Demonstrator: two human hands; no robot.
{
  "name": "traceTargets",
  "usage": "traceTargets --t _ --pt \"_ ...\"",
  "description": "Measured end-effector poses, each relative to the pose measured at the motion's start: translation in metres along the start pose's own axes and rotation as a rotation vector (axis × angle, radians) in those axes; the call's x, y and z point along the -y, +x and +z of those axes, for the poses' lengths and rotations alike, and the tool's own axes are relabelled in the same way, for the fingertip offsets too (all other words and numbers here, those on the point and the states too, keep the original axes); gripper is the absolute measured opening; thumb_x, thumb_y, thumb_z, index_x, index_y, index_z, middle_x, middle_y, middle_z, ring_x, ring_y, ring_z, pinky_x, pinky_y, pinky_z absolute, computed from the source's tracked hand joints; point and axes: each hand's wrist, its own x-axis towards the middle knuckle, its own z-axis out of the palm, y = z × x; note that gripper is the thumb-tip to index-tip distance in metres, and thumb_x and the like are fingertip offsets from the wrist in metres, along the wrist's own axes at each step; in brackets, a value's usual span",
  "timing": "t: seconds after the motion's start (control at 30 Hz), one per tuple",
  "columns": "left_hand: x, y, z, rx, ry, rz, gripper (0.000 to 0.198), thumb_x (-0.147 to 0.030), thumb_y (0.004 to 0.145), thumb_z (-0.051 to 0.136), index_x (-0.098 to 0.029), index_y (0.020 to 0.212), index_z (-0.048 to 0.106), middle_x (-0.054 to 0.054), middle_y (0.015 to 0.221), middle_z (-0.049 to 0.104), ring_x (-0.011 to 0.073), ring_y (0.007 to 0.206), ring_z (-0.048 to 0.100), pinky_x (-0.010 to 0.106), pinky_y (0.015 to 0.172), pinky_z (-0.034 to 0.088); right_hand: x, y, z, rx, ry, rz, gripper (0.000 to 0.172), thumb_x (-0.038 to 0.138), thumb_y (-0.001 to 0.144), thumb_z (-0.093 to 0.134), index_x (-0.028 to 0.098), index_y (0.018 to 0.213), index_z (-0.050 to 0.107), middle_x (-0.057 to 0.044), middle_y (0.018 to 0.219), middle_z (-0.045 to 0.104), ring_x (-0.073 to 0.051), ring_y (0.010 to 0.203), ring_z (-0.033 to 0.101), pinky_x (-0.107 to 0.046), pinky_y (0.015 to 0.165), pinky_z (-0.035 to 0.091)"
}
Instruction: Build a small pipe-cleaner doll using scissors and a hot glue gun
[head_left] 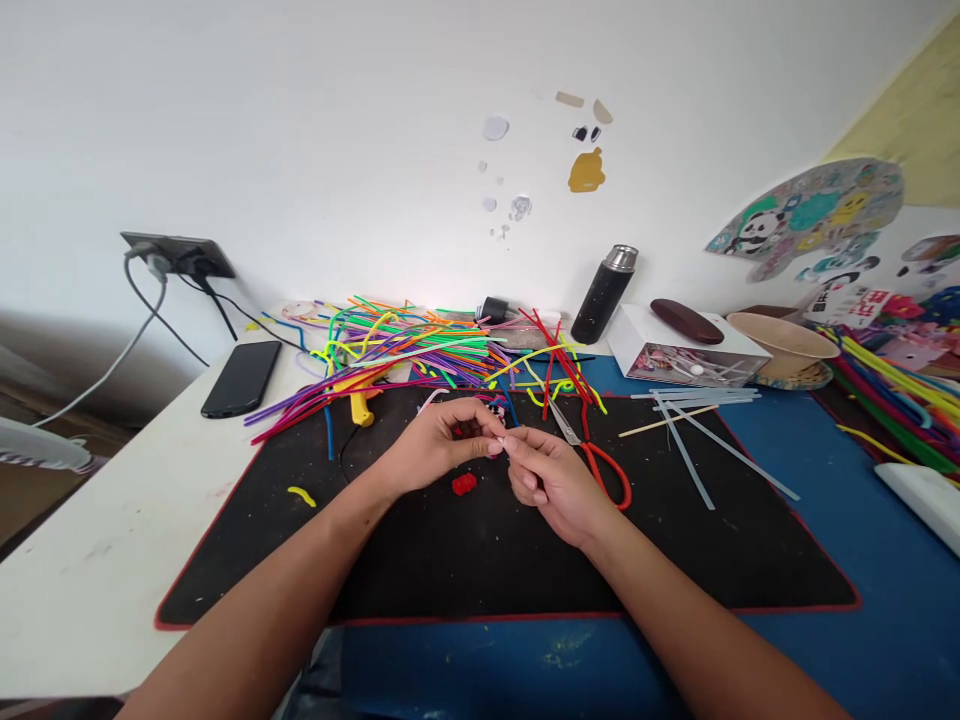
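Note:
My left hand (442, 443) and my right hand (553, 477) meet over the middle of a black mat (465, 560). Both are pinched together on a small pale piece (504, 442) held between the fingertips; what it is I cannot make out. A small red piece (464, 484) lies on the mat just under my left hand. Red-handled scissors (592, 450) lie to the right of my right hand. A heap of coloured pipe cleaners (420, 350) is spread behind my hands.
A black phone (241, 378) lies at the left on the white table. A black flask (604, 293), a white box (686, 350), a bowl (784, 340) and pale glue sticks (697, 440) sit at the right. A yellow-handled tool (361, 405) lies by the heap.

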Motion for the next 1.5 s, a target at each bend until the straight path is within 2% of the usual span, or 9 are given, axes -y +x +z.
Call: traceTargets --t 0.3,0.57,0.83,1.03,1.1,1.2,1.3,1.4,1.5 --pt "0.000 0.000 -0.001 -0.043 0.129 0.007 0.024 -0.041 0.088 0.080 -0.019 0.092 0.074 0.002 0.082 0.068 0.0157 0.074 0.059 0.027 0.071 0.047 -0.008 0.002 -0.001 -0.059 -0.093 -0.095 0.039 0.053 0.082 0.086 0.017 0.090 0.072 0.010 0.048 0.043 -0.005 0.041 0.028 -0.024 0.043 0.013" --pt "-0.006 0.002 -0.001 -0.051 -0.110 0.023 0.028 -0.040 0.081 0.088 -0.016 0.092 0.078 0.004 0.084 0.073 0.0168 0.077 0.064 0.029 0.076 0.052 0.005 0.002 0.006 -0.033 -0.111 -0.141 0.039 0.054 0.082 0.085 0.017 0.085 0.072 0.010 0.047 0.042 -0.005 0.040 0.029 -0.023 0.042 0.015" --pt "-0.009 0.002 -0.001 -0.077 -0.080 0.040 0.024 -0.038 0.081 0.089 -0.017 0.089 0.080 0.004 0.083 0.074 0.0172 0.077 0.064 0.030 0.076 0.053 0.000 0.005 0.008 -0.040 -0.091 -0.140 0.040 0.055 0.085 0.083 0.018 0.083 0.069 0.011 0.047 0.041 -0.004 0.039 0.028 -0.023 0.042 0.015" --pt "-0.009 0.001 -0.007 -0.093 -0.161 0.009 0.024 -0.037 0.081 0.089 -0.017 0.087 0.078 0.003 0.077 0.072 0.0152 0.070 0.062 0.026 0.067 0.049 0.006 0.008 0.014 -0.012 -0.160 -0.146 0.039 0.056 0.088 0.078 0.018 0.084 0.067 0.010 0.048 0.042 -0.006 0.040 0.031 -0.023 0.043 0.018" --pt "-0.010 0.001 -0.013 -0.144 -0.185 0.020 0.025 -0.038 0.080 0.090 -0.017 0.087 0.078 0.003 0.077 0.072 0.0145 0.068 0.062 0.025 0.064 0.048 0.007 0.009 0.016 -0.008 -0.226 -0.151 0.040 0.057 0.089 0.075 0.018 0.086 0.069 0.010 0.049 0.042 -0.006 0.041 0.031 -0.023 0.043 0.019" --pt "-0.011 0.003 -0.027 -0.293 -0.261 0.082 0.028 -0.039 0.075 0.094 -0.017 0.083 0.078 0.001 0.073 0.069 0.0129 0.064 0.059 0.024 0.061 0.046 0.005 0.011 0.016 -0.012 -0.346 -0.157 0.041 0.060 0.089 0.072 0.019 0.088 0.071 0.010 0.049 0.040 -0.008 0.041 0.031 -0.024 0.043 0.020" --pt "-0.010 0.005 -0.040 -0.409 -0.362 0.114 0.031 -0.040 0.071 0.095 -0.017 0.081 0.078 0.000 0.066 0.066 0.0114 0.060 0.056 0.022 0.058 0.044 0.004 0.016 0.015 -0.034 -0.525 -0.188 0.037 0.057 0.091 0.069 0.020 0.085 0.068 0.009 0.053 0.044 -0.010 0.044 0.037 -0.025 0.046 0.027" --pt "-0.008 0.007 -0.048 -0.477 -0.419 0.117 0.031 -0.040 0.071 0.095 -0.017 0.080 0.077 -0.001 0.064 0.065 0.0102 0.058 0.054 0.022 0.057 0.041 0.008 0.024 0.019 -0.024 -0.820 -0.260 0.029 0.046 0.098 0.062 0.021 0.087 0.070 0.005 0.060 0.056 -0.012 0.052 0.050 -0.025 0.054 0.036" --pt "-0.007 0.008 -0.051 -0.508 -0.440 0.112 0.032 -0.039 0.069 0.097 -0.017 0.079 0.076 0.000 0.063 0.065 0.0104 0.057 0.055 0.021 0.056 0.041 0.015 0.031 0.032 -0.009 -1.241 -0.305 0.022 0.036 0.102 0.058 0.024 0.098 0.075 0.002 0.074 0.071 -0.015 0.065 0.063 -0.026 0.062 0.041"
